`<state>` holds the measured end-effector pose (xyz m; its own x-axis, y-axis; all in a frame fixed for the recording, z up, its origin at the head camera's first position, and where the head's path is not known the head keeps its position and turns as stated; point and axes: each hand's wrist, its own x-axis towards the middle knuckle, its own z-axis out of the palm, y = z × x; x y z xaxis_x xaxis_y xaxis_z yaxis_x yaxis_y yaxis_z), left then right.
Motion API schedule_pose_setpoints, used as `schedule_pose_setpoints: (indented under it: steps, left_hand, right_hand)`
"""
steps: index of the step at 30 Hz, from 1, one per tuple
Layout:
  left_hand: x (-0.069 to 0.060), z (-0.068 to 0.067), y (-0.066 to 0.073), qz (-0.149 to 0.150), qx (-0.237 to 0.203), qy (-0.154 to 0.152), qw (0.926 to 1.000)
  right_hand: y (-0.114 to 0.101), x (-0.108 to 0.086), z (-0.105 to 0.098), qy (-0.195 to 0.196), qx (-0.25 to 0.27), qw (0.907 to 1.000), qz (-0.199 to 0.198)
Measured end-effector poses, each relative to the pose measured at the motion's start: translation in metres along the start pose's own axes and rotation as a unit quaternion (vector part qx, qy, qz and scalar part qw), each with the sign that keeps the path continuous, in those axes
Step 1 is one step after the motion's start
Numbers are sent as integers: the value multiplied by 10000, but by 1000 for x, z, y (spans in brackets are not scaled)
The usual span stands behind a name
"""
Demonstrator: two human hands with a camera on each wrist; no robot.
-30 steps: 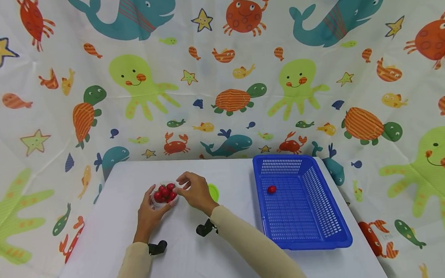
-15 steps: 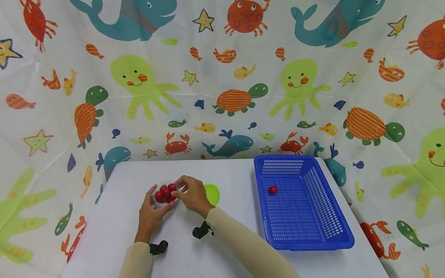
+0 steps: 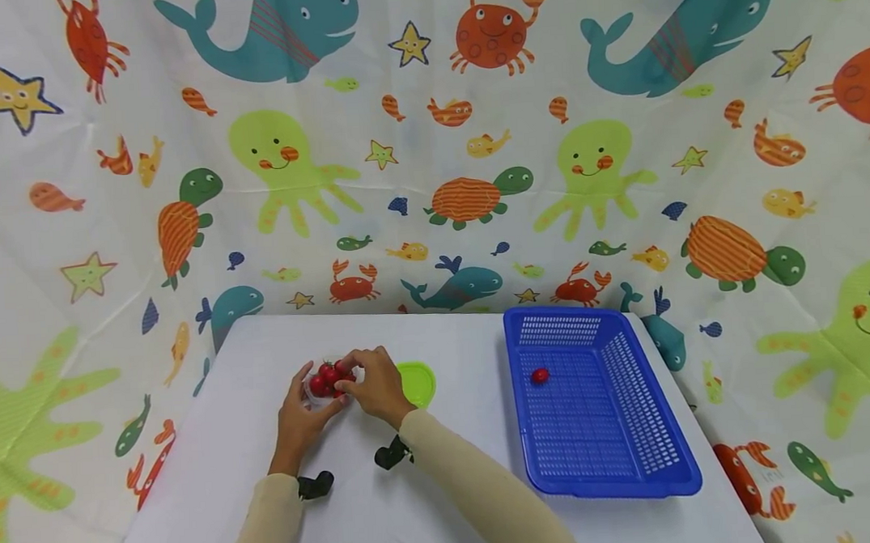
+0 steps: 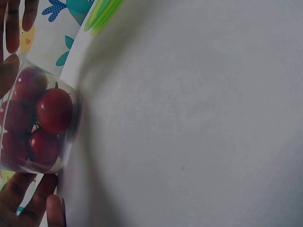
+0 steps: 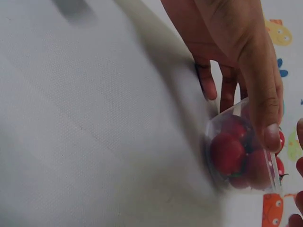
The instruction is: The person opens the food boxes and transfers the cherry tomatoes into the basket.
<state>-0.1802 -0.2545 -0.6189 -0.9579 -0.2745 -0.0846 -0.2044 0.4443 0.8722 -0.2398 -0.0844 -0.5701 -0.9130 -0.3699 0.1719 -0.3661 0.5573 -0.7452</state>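
Note:
A clear plastic tub [image 5: 276,177] holds several small red tomatoes [image 4: 55,110] with green stems, at the left of the table in the head view. My left hand [image 3: 296,427] grips it from the left, with the thumb across the near side and fingers round the far side. From the right, my right hand [image 3: 378,387] reaches over the rim, thumb and index finger at the tomatoes. Whether those fingertips pinch one is hidden. In the left wrist view, some right-hand fingers [image 4: 29,14] hang above the tub. One tomato [image 3: 540,375] lies in the blue basket [image 3: 612,490].
A round lime-green lid [image 3: 420,384] lies on the white table [image 3: 457,432], just right of my right hand. The blue basket, with slotted sides, takes up the table's right side. Behind the table hangs a sea-animal printed cloth [image 3: 401,168].
My right hand has come slightly closer in over the tub, its thumb and index finger nearer the tomatoes. My left hand keeps its hold. The whole head view has shifted a little.

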Motion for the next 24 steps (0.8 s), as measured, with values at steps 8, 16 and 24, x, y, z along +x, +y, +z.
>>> schedule_pose_setpoints:
  steps: [8,16,24]
  left_hand:
    - [-1,1,0,5,-25,30,10000]
    - [0,5,-1,95,38,101,9999]
    - [-1,3,-3,171,89,136,9997]
  right_hand:
    - [0,4,8,85,-193,9997,-83]
    - [0,8,15,94,-361,9993,43]
    - [-4,12,22,98,-474,9988,-91]
